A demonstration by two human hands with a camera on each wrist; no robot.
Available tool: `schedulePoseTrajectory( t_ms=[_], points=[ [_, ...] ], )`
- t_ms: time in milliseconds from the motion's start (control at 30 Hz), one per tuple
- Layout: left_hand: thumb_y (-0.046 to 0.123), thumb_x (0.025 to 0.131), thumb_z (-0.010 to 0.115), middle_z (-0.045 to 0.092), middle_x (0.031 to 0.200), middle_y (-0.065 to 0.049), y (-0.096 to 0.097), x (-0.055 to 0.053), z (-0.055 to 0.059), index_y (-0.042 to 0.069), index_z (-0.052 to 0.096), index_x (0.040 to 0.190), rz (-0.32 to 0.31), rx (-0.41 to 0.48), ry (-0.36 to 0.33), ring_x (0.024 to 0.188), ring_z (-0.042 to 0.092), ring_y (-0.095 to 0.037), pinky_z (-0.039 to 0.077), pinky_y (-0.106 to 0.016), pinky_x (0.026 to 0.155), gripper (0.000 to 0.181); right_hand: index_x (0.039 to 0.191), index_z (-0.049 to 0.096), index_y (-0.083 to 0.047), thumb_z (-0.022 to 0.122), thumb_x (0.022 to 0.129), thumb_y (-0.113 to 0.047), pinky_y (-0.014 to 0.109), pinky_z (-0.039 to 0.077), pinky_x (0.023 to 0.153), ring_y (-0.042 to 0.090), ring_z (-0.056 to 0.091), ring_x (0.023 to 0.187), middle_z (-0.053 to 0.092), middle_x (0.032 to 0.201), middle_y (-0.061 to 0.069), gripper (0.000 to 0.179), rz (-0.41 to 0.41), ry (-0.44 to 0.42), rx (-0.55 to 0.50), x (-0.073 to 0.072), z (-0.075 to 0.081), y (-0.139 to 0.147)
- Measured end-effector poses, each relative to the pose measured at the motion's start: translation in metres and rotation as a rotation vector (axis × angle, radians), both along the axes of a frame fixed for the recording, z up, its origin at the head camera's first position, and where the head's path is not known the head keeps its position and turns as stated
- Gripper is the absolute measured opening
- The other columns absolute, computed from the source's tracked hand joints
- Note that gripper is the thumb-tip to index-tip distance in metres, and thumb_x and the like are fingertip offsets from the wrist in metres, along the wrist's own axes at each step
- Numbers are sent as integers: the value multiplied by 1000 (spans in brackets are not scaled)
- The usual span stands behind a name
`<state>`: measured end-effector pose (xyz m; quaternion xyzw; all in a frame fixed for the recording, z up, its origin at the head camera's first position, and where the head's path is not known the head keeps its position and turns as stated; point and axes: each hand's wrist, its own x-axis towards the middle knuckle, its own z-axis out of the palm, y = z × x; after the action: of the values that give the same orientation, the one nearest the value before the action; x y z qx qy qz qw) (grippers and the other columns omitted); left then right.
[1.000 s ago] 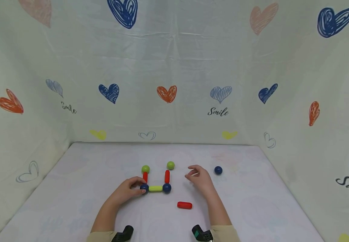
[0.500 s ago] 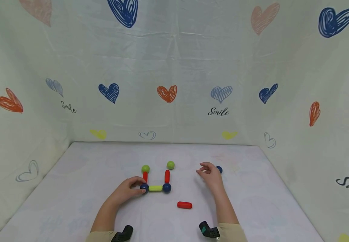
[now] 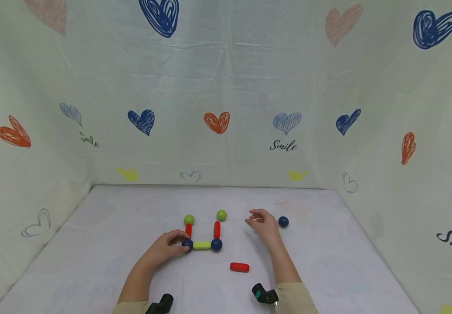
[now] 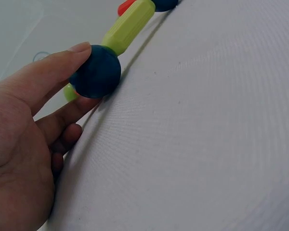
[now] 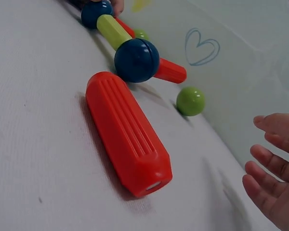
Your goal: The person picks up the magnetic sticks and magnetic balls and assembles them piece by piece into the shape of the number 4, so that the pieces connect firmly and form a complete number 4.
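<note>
My left hand point(image 3: 167, 247) pinches a dark blue ball point(image 4: 98, 72) between thumb and fingers. A yellow-green rod point(image 3: 202, 245) joins that ball to a second blue ball point(image 3: 216, 244). From each blue ball a red rod point(image 3: 217, 229) points away toward the back. The left red rod point(image 3: 188, 231) ends in a green ball point(image 3: 188, 219); past the right one, another green ball point(image 3: 221, 215) sits apart, with a gap showing in the right wrist view. Over the table to the right, my right hand point(image 3: 264, 224) holds nothing, its fingers loosely bent.
A loose red rod point(image 5: 127, 134) lies in front of the joined pieces, nearer the body. Right of my right hand sits a separate blue ball point(image 3: 283, 222). A heart-printed cloth wall point(image 3: 249, 152) rises behind the white table point(image 3: 327, 270).
My right hand moved right, in front of the loose blue ball, then came back left, uncovering it. My left hand stays on its blue ball.
</note>
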<state>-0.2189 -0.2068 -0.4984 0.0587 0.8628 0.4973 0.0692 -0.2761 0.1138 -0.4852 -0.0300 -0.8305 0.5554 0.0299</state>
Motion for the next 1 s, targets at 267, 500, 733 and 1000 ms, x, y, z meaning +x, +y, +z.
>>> schedulePoseTrajectory(
  t_ms=[267,500,733,1000],
  points=[
    [20,83,78,65,103,0,0,0,0,12,68,106,-16,5,6,103,53,-21,40,-45,95,27,115,67,-4,76,84,-13,29,52,70,22,59,88,65,97,5,34,51,13,-21,-8,-2,-17],
    [20,82,78,65,103,1,0,0,-1,12,69,106,-3,4,-3,104,53,-22,40,-46,95,26,115,67,-4,76,84,-13,30,53,71,22,59,87,64,97,6,33,83,-4,-17,-13,1,-31],
    [20,82,79,65,103,0,0,0,-2,12,68,106,2,10,-5,106,53,-23,39,-49,97,27,114,66,-5,75,85,-13,30,54,71,22,58,86,63,98,6,32,111,-29,-13,-19,-2,-42],
    [19,82,78,65,104,0,-1,0,-2,12,69,106,-2,22,-4,106,52,-23,39,-47,97,27,114,66,-5,76,84,-12,32,54,74,22,59,89,62,101,7,32,135,-55,-12,-26,-2,-53]
  ],
)
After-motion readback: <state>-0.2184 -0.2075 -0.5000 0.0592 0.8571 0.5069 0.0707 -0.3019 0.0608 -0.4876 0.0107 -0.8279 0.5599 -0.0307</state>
